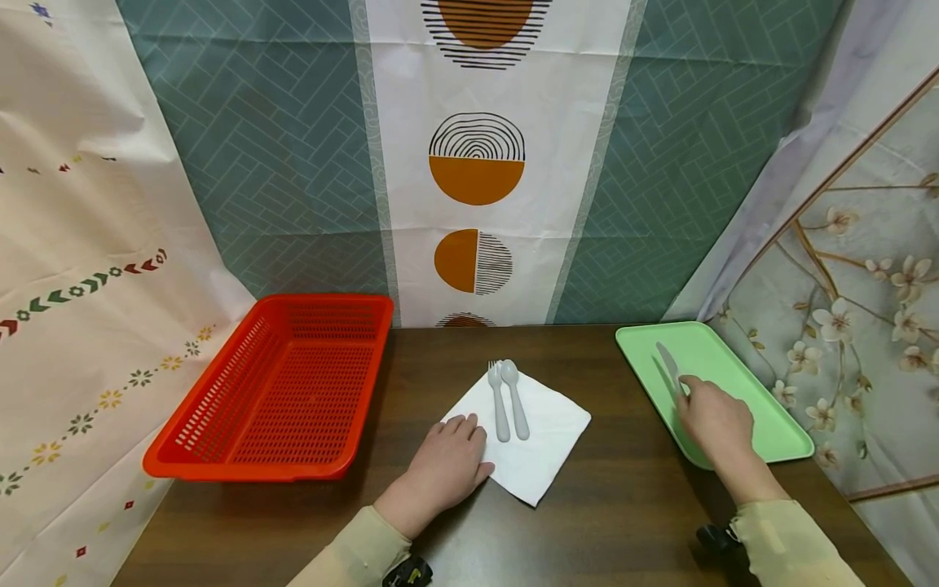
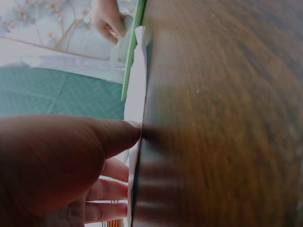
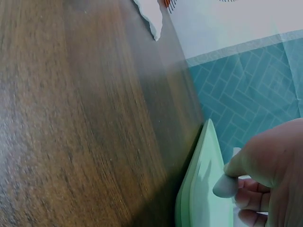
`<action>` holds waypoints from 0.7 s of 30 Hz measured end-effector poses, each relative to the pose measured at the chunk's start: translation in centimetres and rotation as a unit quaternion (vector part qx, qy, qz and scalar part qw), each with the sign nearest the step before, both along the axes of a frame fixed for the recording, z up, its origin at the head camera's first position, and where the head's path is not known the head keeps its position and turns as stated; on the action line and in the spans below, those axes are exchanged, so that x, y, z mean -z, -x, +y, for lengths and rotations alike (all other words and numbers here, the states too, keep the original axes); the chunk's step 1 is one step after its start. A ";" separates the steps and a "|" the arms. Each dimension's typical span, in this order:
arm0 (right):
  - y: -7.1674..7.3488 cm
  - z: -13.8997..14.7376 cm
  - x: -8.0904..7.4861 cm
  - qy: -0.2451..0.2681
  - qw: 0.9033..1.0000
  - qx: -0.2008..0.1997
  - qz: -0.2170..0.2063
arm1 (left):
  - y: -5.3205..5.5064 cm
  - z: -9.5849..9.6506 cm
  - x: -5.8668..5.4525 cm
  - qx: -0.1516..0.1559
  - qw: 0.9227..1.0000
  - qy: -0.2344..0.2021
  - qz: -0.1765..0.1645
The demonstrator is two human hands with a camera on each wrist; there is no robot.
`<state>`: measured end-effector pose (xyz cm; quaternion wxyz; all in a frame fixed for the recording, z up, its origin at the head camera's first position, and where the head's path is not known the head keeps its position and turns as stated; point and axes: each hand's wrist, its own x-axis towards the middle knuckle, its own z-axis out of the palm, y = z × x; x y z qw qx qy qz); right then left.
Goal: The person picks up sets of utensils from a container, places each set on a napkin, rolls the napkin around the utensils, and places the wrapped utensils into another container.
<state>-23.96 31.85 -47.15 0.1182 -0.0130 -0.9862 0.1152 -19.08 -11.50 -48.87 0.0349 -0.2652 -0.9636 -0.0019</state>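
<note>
My right hand [image 1: 715, 420] pinches the handle of a grey table knife [image 1: 668, 364] over the light green tray [image 1: 778, 436]. In the right wrist view the rounded handle end of the knife [image 3: 225, 187] pokes out between thumb and fingers. My left hand [image 1: 449, 465] rests with its fingers on the left corner of a white napkin [image 1: 553, 432]. The thumb presses the napkin's near edge in the left wrist view. On the napkin, a grey fork [image 1: 500, 403] and a grey spoon [image 1: 517, 399] lie side by side, clear of the left hand.
A red perforated plastic basket [image 1: 381, 359] stands on the left of the brown wooden table [image 1: 601, 505]. Patterned cloths hang behind and along both sides. The tray lies at the right, close to the floral cloth [image 1: 844, 359].
</note>
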 end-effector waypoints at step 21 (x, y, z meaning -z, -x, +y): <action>-0.3 -2.4 -0.4 0.005 0.999 -0.026 0.018 | 0.0 0.1 0.0 -0.001 1.000 -0.002 -0.007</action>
